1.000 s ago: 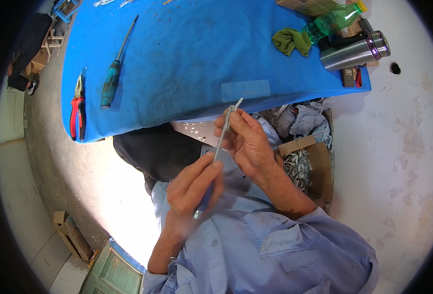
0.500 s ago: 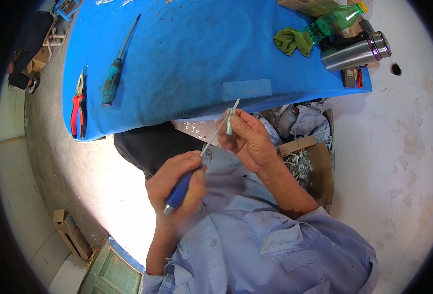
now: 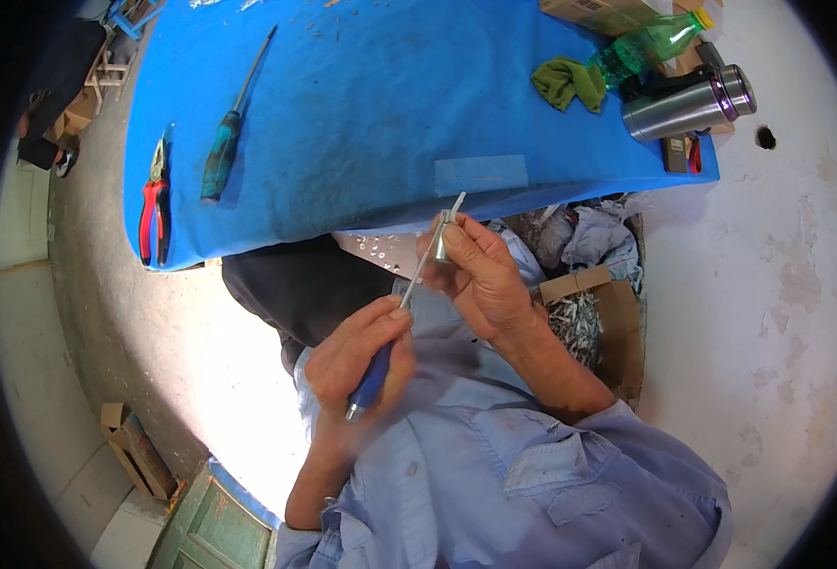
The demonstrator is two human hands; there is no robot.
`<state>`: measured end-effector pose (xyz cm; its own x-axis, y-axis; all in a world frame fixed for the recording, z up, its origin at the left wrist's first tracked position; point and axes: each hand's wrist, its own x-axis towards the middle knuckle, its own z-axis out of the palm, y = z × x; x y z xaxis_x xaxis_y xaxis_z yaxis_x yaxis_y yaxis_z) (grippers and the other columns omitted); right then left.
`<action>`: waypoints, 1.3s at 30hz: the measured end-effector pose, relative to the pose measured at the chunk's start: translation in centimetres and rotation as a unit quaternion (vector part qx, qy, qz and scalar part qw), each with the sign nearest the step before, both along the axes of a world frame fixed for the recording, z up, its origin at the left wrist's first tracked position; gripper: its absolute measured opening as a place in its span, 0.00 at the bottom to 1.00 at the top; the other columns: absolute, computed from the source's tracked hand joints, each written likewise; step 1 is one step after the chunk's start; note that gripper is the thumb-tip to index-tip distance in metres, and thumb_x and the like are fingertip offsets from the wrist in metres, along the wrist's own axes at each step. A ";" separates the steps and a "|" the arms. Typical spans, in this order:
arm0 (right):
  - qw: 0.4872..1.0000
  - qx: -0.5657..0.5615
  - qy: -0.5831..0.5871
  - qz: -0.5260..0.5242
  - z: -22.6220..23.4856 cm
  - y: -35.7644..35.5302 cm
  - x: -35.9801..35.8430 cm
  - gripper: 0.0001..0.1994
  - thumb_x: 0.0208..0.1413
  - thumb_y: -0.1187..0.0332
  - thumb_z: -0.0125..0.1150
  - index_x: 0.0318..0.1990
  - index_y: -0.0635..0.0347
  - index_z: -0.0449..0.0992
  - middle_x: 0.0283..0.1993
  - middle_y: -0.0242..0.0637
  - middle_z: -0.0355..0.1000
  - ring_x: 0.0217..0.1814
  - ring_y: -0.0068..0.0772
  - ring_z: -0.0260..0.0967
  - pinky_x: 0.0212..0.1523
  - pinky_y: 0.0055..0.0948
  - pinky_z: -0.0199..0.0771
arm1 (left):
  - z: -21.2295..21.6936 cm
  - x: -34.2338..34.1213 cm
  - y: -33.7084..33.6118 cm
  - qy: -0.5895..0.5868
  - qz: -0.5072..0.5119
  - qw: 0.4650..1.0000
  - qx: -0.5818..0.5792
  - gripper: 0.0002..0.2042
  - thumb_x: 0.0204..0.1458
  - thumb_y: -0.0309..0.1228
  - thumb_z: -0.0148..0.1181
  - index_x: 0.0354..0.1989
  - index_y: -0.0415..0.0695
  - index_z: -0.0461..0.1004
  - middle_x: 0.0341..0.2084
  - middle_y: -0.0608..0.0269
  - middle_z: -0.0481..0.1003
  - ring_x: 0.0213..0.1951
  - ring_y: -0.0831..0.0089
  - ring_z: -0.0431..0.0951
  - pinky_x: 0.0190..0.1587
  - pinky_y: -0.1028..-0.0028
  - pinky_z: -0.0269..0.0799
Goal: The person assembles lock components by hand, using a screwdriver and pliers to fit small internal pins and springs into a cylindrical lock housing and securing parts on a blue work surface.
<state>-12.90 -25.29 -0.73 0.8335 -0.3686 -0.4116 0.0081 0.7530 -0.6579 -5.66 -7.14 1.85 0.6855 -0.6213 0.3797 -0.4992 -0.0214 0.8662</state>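
Observation:
My left hand (image 3: 357,356) grips a screwdriver by its blue handle (image 3: 369,384); the thin metal shaft (image 3: 420,270) runs up and to the right. My right hand (image 3: 480,275) holds a small silvery metal cylinder (image 3: 439,248) with a flat white strip (image 3: 454,207) sticking up from it. The shaft's tip meets the small part between my right fingers. Both hands work over my lap, just below the near edge of the blue-covered table (image 3: 390,123).
On the blue cloth lie red-handled pliers (image 3: 153,213), a green-handled screwdriver (image 3: 229,142), a green rag (image 3: 570,83), a green plastic bottle (image 3: 651,45) and a steel flask (image 3: 689,104). A cardboard box (image 3: 594,313) of small metal parts sits by my right forearm.
My left hand pulled down and left along the tool, baring the blue handle, then came back a little toward the right hand. My right hand stays nearly still with the small part.

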 end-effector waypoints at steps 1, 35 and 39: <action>1.000 0.001 -0.005 -0.003 -0.1 0.1 0.0 0.11 0.73 0.61 0.55 0.51 0.57 0.73 0.44 0.34 0.78 0.41 0.22 0.76 0.38 0.21 0.74 | 0.0 -0.1 0.0 -0.005 0.002 1.000 -0.005 0.11 0.51 0.15 0.65 0.44 0.35 0.80 0.42 0.43 0.83 0.40 0.61 0.87 0.42 0.71 0.84; 0.996 -0.008 0.016 -0.086 -0.7 -0.5 1.1 0.10 0.73 0.62 0.55 0.50 0.59 0.73 0.45 0.36 0.76 0.42 0.24 0.75 0.39 0.21 0.75 | -1.4 -1.2 1.1 0.136 0.006 0.988 0.076 0.21 0.55 0.26 0.66 0.57 0.32 0.76 0.41 0.45 0.82 0.40 0.59 0.85 0.46 0.69 0.78; 0.995 -0.028 0.017 -0.096 -0.8 -0.3 1.1 0.10 0.73 0.62 0.55 0.51 0.59 0.73 0.46 0.36 0.76 0.43 0.25 0.76 0.38 0.22 0.75 | -1.2 -1.3 1.0 0.186 0.000 0.980 0.063 0.21 0.55 0.27 0.66 0.57 0.31 0.76 0.38 0.45 0.82 0.37 0.61 0.85 0.44 0.71 0.78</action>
